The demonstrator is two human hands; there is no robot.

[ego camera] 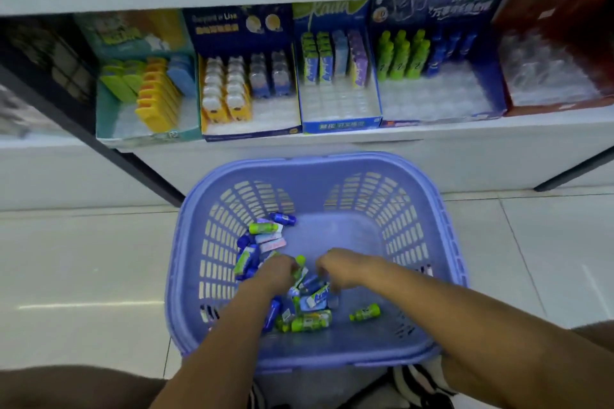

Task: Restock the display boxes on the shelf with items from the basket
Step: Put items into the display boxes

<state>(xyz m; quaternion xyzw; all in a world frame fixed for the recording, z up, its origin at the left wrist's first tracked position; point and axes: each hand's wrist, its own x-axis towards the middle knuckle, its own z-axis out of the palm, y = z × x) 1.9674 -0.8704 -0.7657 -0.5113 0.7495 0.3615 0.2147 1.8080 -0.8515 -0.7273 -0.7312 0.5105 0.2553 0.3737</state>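
A purple plastic basket (315, 163) stands on the floor in front of the shelf. Several small green bottles (364, 313), blue bottles (283, 218) and flat packs (271, 244) lie in it, mostly on the left and near side. Both my hands reach down into it. My left hand (275, 272) curls its fingers round a green bottle (299, 263). My right hand (345, 267) has its fingers bent down into the pile beside it, and what they touch is hidden. Open display boxes line the shelf: a blue one with packs (342, 124) and a dark blue one with green and blue bottles (432, 116).
Further boxes stand on the same shelf: a teal one (146, 139) at left, a dark blue and yellow one (252, 134), and a red one (558, 104) at right. A black shelf post (99, 149) slants down left of the basket. Pale floor tiles (83, 259) surround it.
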